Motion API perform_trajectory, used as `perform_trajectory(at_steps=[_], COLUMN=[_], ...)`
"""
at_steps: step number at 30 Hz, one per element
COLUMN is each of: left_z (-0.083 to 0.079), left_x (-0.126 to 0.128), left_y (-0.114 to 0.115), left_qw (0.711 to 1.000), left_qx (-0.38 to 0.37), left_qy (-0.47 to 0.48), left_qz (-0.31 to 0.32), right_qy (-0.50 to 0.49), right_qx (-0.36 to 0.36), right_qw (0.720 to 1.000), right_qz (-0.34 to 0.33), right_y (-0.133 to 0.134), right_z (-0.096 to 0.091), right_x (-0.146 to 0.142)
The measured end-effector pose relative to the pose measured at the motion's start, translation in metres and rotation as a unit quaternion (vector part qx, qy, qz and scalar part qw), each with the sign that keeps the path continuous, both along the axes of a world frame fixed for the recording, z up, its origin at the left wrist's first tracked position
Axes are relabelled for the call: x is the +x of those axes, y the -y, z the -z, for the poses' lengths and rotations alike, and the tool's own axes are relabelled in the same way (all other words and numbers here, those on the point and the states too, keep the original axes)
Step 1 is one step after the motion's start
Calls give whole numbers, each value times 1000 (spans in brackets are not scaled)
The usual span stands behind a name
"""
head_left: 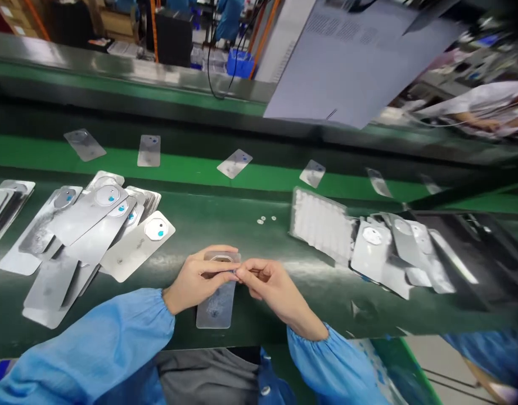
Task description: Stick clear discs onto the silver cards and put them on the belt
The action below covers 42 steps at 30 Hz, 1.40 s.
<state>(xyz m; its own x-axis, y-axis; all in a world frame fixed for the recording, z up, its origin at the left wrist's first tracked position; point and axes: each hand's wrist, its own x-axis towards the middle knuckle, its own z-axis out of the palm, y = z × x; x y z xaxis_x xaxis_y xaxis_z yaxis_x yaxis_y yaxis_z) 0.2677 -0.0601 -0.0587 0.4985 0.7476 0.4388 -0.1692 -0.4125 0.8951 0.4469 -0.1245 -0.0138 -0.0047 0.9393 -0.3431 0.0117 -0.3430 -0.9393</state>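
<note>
The grip is closed: the left hand [197,278] and the right hand [275,292] pinch together at the upper end of a translucent plastic card [216,306], whose lower end lies on the dark green desk [242,239] just below the fingers. Left of the grip sits a fanned heap of similar cards [111,225], several showing a round white label with a blue mark. Ahead, three tiny round discs [266,219] lie on the desk. Farther right, a white ribbed tray [320,225] lies beside another heap of cards [393,253]. Beyond, single cards [234,163] lie spaced apart on a green belt [187,160].
</note>
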Motion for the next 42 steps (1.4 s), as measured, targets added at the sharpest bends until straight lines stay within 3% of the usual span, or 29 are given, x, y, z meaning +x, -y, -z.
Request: perform_trajectory(at_steps=[7, 10, 16, 20, 42], left_z=[-5, -6, -6, -6, -2], left_x=[1, 1, 0, 0, 1], left_y=[-6, -6, -4, -3, -3], left_qw=[991, 988, 988, 988, 991], left_qx=[-92, -112, -97, -83, -72], left_qy=[-58, -71, -99, -117, -100], left_qz=[-74, -81, -62, -55, -59], right_qy=[-33, 5, 183, 249, 269], right_qx=[-43, -17, 40, 62, 45], right_qw=[998, 999, 982, 966, 961], right_qz=[-30, -26, -28, -43, -38], right_y=[-19, -21, -15, -15, -22], right_z=[8, 10, 7, 4, -2], right_x=[6, 7, 6, 2, -4])
